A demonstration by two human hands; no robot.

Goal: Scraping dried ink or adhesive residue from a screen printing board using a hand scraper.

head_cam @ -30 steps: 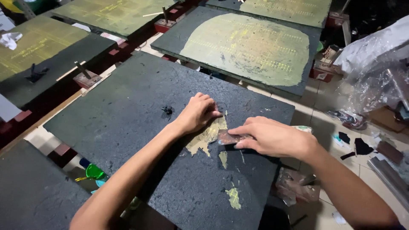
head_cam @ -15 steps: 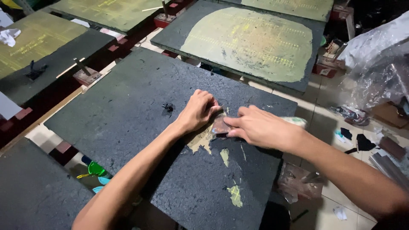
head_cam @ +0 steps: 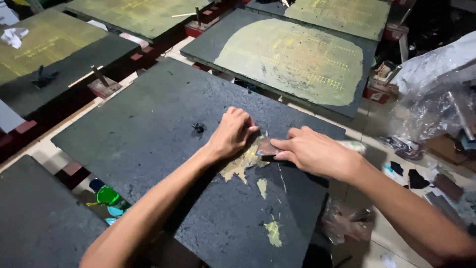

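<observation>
Shift: both hands barely moved, I see.
Right hand [head_cam: 317, 155]: fingers pinched on small scraper [head_cam: 268, 147].
Left hand [head_cam: 232, 133]: fingers together, flat beside it.
Scraper: between fingertips, on dark slab [head_cam: 148, 129], over yellowish patch [head_cam: 243, 164].

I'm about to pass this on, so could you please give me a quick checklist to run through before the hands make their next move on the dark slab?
1. Left hand pressed flat on the dark slab beside the yellowish patch: ok.
2. Right hand has a grip on the small flat scraper-like piece: ok.
3. Piece's edge meets the patch: cannot tell, fingers hide it.
4. Left fingertips apart from the piece: not ok, they sit right next to it.
5. Patch fully removed: not ok; smaller yellowish spots also remain nearer the front edge.
6. Slab sits steady on its supports: cannot tell.
</observation>
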